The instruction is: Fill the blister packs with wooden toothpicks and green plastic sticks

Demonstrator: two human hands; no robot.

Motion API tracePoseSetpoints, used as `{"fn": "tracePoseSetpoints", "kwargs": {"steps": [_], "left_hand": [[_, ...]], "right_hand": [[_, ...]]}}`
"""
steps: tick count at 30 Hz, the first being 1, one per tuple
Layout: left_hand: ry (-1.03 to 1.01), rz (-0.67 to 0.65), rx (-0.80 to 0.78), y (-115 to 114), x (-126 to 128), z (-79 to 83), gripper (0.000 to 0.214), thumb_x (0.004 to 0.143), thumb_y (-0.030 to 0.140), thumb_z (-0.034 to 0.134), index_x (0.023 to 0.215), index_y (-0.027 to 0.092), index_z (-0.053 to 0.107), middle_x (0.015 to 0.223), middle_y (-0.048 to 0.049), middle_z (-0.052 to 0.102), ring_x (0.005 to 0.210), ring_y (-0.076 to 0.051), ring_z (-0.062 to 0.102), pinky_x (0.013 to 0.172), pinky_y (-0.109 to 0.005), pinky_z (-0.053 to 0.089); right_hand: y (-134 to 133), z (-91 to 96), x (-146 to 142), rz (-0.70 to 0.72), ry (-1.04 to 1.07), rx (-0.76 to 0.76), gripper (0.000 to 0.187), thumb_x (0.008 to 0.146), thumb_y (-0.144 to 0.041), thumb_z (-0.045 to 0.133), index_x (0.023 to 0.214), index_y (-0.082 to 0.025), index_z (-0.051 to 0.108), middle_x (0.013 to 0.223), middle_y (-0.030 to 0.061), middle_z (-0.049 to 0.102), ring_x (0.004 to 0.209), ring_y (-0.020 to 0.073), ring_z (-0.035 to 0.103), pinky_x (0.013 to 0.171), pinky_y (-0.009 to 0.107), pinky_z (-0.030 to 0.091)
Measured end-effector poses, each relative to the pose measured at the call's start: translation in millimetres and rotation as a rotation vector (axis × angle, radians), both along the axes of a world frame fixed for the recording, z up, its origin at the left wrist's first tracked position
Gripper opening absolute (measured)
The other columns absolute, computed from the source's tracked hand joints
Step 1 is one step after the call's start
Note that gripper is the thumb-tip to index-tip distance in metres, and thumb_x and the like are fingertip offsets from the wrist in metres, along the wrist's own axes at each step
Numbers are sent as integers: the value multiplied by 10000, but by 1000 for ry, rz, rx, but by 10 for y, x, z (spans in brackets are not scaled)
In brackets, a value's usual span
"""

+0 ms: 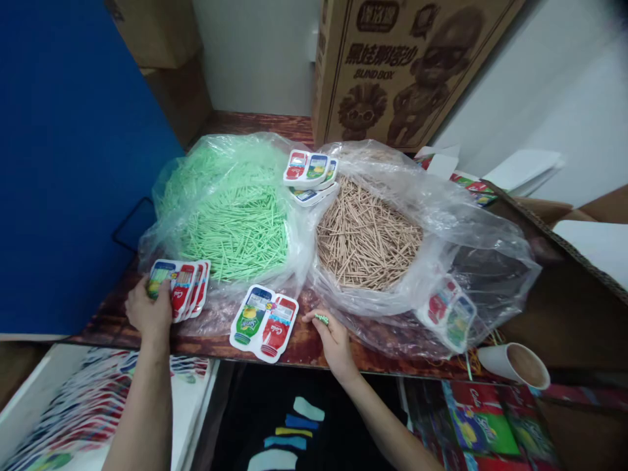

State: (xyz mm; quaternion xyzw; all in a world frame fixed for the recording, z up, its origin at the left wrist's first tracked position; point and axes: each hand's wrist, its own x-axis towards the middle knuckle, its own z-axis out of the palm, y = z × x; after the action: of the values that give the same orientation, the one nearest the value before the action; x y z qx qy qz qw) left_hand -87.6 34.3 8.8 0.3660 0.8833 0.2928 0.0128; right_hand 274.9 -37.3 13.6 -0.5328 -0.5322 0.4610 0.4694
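Note:
My left hand (pixel 153 306) is closed on the left edge of a fanned stack of Sprite-and-Cola twin packs (pixel 182 296), with light sticks visible behind the top pack's windows. Between the fingers of my right hand (pixel 334 340) is a small bundle of pale green sticks (pixel 322 318), ends showing. One separate twin pack (pixel 263 324) lies face up at the table's front edge, between my hands. Behind it, a clear plastic bag (pixel 299 242) lies open around a heap of green sticks (pixel 240 229). To its right, brown sticks (pixel 367 239) fill another open bag.
More twin packs (pixel 309 171) rest between the bags, and one (pixel 449 314) is at the right under plastic. A paper cup (pixel 515 363) lies tipped at the right edge. A white box (pixel 196 399) of packs sits lower left. A large carton (pixel 392 72) stands behind.

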Motion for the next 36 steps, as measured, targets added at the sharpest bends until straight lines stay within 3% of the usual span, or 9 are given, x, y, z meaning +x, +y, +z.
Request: {"fn": "tracePoseSetpoints", "kwargs": {"steps": [4, 10, 13, 15, 16, 20, 25, 31, 36], "left_hand": [[-30, -11, 54, 9, -72, 32, 509, 864, 333, 500, 1289, 54, 533, 1225, -191, 604, 1103, -303, 538, 992, -440, 388], [181, -35, 260, -144, 155, 433, 426, 781, 336, 615, 1127, 88, 615, 1086, -158, 642, 1089, -318, 516, 991, -482, 370], [178, -394, 324, -307, 611, 498, 257, 868, 380, 503, 838, 165, 642, 815, -69, 649, 811, -227, 583, 815, -359, 456], [105, -708, 215, -404, 936, 427, 254, 878, 381, 486, 764, 192, 611, 759, -46, 639, 762, -211, 589, 741, -318, 455], [110, -748, 154, -443, 1074, 369, 277, 887, 389, 469, 739, 197, 603, 746, -47, 629, 757, -218, 589, 730, -322, 449], [228, -643, -20, -534, 1365, 140, 393, 839, 529, 503, 913, 166, 634, 835, -101, 639, 823, -294, 597, 740, -385, 443], [178, -586, -146, -529, 1372, 32, 422, 783, 559, 564, 922, 166, 630, 848, -103, 645, 858, -325, 603, 756, -411, 448], [-70, -499, 10, -492, 1349, 8, 354, 760, 491, 592, 937, 185, 612, 897, -67, 621, 859, -270, 608, 768, -371, 461], [-193, -547, 138, -462, 1239, -24, 235, 778, 438, 582, 724, 210, 559, 708, -2, 571, 684, -200, 576, 684, -315, 443]], "right_hand": [[-18, -22, 16, 8, 7, 17, 180, 918, -258, 501, 898, -206, 672, 926, 46, 715, 889, 190, 642, 836, 304, 461], [-6, -42, 19, 19, 25, 18, 174, 922, -267, 501, 898, -209, 664, 913, 39, 717, 882, 189, 645, 837, 304, 461], [-6, -67, 20, 17, 43, 13, 171, 925, -278, 500, 907, -208, 655, 906, 39, 717, 883, 190, 647, 841, 309, 462], [-8, -74, 20, 15, 45, 9, 170, 925, -282, 501, 905, -207, 653, 902, 39, 718, 879, 189, 648, 842, 310, 462], [-8, -73, 20, 13, 44, 8, 169, 923, -283, 503, 906, -207, 653, 898, 38, 718, 880, 190, 649, 842, 310, 462], [-4, -57, 14, 8, 45, 3, 172, 916, -282, 508, 898, -206, 661, 887, 37, 719, 882, 193, 653, 830, 306, 471], [5, -55, 10, 1, 44, 1, 169, 911, -271, 511, 895, -209, 667, 881, 35, 720, 871, 191, 653, 826, 304, 471], [6, -42, 10, 1, 41, 2, 169, 910, -267, 510, 884, -209, 667, 897, 39, 720, 870, 190, 648, 831, 307, 466], [8, -43, -1, -13, 43, 8, 161, 905, -278, 516, 894, -211, 662, 866, 34, 720, 860, 191, 655, 822, 307, 474]]}}
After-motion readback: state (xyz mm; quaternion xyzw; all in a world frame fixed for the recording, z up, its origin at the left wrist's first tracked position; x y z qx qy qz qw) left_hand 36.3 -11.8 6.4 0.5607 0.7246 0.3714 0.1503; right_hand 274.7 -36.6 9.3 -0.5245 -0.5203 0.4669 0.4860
